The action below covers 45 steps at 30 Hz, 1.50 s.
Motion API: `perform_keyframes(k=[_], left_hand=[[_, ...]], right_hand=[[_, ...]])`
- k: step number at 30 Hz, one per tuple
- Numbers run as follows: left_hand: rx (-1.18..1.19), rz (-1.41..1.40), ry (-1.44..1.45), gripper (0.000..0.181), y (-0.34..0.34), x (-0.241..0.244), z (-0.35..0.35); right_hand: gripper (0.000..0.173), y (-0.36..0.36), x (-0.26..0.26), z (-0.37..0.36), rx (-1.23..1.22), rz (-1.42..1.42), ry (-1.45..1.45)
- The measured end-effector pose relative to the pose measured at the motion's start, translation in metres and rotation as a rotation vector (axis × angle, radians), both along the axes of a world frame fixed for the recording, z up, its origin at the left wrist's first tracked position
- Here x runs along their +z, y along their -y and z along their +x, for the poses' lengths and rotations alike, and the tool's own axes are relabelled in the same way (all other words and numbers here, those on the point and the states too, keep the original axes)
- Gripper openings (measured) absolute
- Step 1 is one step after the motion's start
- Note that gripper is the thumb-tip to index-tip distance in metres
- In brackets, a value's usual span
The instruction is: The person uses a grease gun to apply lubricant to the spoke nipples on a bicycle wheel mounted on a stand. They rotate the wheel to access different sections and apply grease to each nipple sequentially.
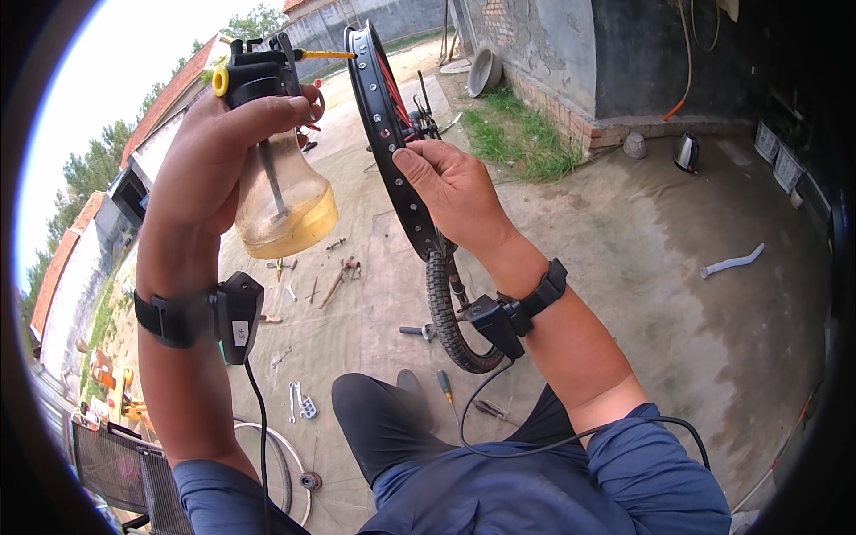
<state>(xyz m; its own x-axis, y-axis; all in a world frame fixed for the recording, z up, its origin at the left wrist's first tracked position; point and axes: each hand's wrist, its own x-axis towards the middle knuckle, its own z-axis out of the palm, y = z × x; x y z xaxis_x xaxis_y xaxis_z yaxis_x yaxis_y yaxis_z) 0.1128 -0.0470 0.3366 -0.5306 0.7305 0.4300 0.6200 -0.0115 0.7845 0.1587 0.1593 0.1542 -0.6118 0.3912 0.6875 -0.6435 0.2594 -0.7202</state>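
My left hand [210, 150] is wrapped around the neck and trigger of a clear plastic pump oil can [284, 200]. A little yellow oil lies in its bottom. The yellow spout [328, 55] reaches across to the top of a black bicycle wheel rim [368, 90], and its tip meets or overlaps the rim. No tyre covers this part of the rim, so its row of spoke nipples shows. With my right hand [451, 190] I pinch the rim's near edge between thumb and fingers. Below it is a knobbly bicycle tyre [445, 321]; part of the bicycle behind is hidden.
Adjustable and combination spanners [294, 401], a pedal [307, 408] and a screwdriver [444, 384] lie on the ground sheet. A loose spoked wheel [309, 480] is at lower left, by a mesh chair [110, 461]. An electric kettle [687, 152] stands at right. Cables hang from my wrist straps.
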Motion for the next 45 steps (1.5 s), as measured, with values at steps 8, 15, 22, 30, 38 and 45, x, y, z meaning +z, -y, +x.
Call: perform_keyframes(k=[8, 15, 22, 30, 38, 45], left_hand=[[0.0, -0.019, 0.008, 0.042, 0.001, -0.001, 0.002], [0.007, -0.03, -0.017, 0.038, 0.001, -0.003, 0.002], [0.023, -0.041, -0.038, 0.038, -0.001, -0.003, 0.003], [0.03, -0.06, -0.032, 0.04, -0.004, 0.0, -0.001], [0.028, -0.034, -0.006, 0.043, -0.009, 0.003, -0.01], [0.052, -0.003, -0.003, 0.038, -0.014, 0.006, -0.015]], right_hand=[[0.036, 0.0, 0.002, 0.002, 0.013, -0.019, 0.011], [0.037, 0.0, 0.003, 0.001, -0.012, 0.0, 0.015], [0.04, -0.001, 0.003, 0.0, 0.009, -0.022, 0.006], [0.037, -0.002, -0.002, -0.002, -0.037, -0.023, -0.019], [0.037, -0.004, -0.025, 0.011, -0.217, 0.118, -0.102], [0.035, 0.0, -0.045, 0.021, -0.124, 0.053, 0.016]])
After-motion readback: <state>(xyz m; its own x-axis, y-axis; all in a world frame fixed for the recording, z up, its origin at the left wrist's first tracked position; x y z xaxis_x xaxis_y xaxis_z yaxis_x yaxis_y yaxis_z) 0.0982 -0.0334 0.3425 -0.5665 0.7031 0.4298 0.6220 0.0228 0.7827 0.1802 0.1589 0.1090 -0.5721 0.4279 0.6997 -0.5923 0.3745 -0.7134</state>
